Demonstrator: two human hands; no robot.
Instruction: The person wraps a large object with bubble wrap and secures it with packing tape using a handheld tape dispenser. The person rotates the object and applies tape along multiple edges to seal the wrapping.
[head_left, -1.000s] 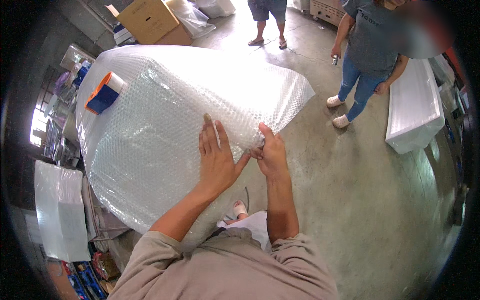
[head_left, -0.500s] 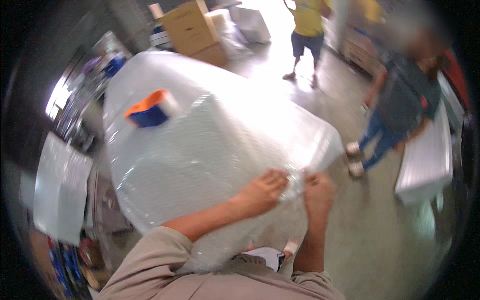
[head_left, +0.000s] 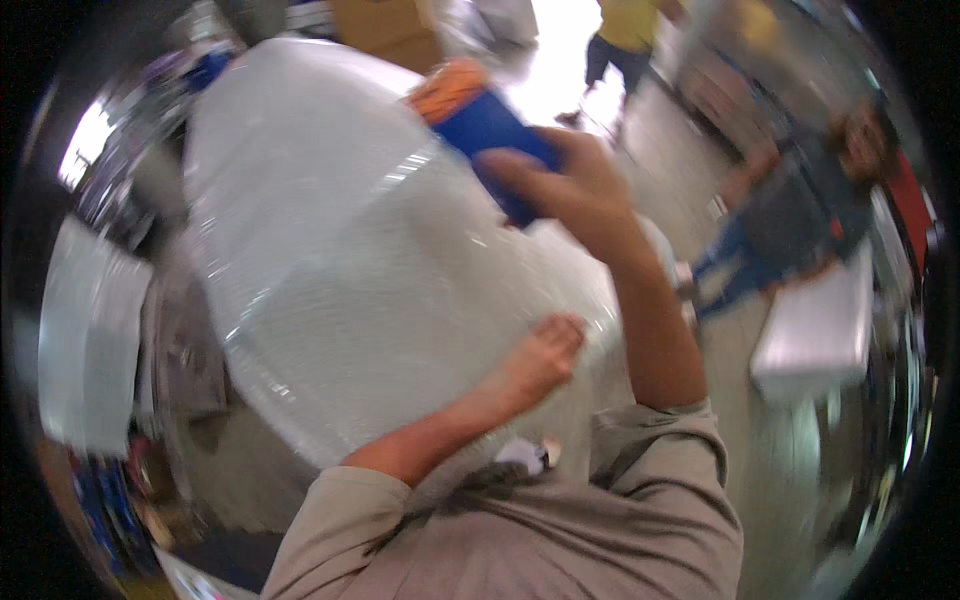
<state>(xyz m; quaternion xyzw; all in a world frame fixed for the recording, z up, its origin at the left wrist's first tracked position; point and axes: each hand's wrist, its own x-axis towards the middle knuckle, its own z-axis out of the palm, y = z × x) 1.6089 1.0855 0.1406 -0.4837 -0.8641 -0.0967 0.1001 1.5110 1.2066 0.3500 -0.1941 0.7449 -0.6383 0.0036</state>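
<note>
Since half a second ago, right hand (head_left: 575, 195) has left the bubble-wrapped bundle (head_left: 350, 270) and now grips the blue-and-orange tape dispenser (head_left: 490, 135). Left hand (head_left: 535, 365) rests flat and open on the wrap.

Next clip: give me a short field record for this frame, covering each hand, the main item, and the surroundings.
left hand: flat on the bubble-wrapped bundle
right hand: raised, gripping the blue and orange tape dispenser
main item: large bubble-wrapped bundle, filling the middle of the view
surroundings: concrete floor, white block at right, two other people standing beyond
image quality: motion-blurred
</note>
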